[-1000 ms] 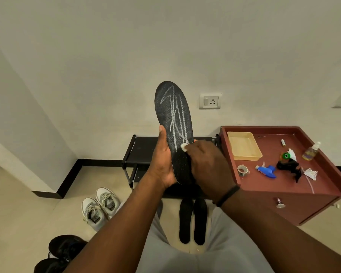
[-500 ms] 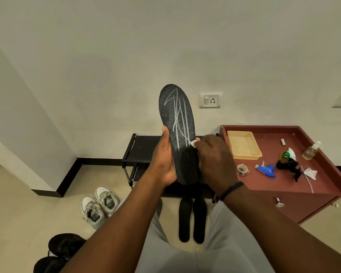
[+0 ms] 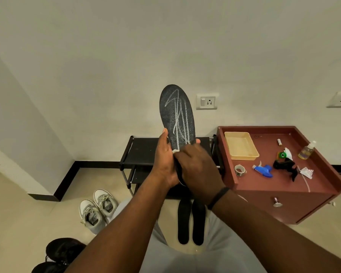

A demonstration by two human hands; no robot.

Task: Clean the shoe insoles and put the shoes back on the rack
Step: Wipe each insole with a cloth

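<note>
Dark insole (image 3: 177, 117) held upright at centre, toe end up, in front of the white wall and above the black shoe rack (image 3: 144, 152); pale scribbled streaks across its upper surface. Left hand (image 3: 164, 164) wrapped round the lower left edge of the insole, thumb lying up along that edge. Right hand (image 3: 198, 170) curled over the heel half, pressing a small white wad (image 3: 175, 151) against the surface, only a corner of the wad visible between the hands. Two more dark insoles (image 3: 191, 221) flat on the floor side by side, just before the rack. Pair of white sneakers (image 3: 97, 210) on the floor to the left; pair of black shoes (image 3: 57, 255) at the lower left corner. Red-brown desk (image 3: 321, 186) to the right of the rack, carrying a yellow tray (image 3: 240, 145), a tape roll (image 3: 240, 170), a blue spray head (image 3: 264, 170), a black object (image 3: 285, 165) and a small clear bottle (image 3: 306, 150)
</note>
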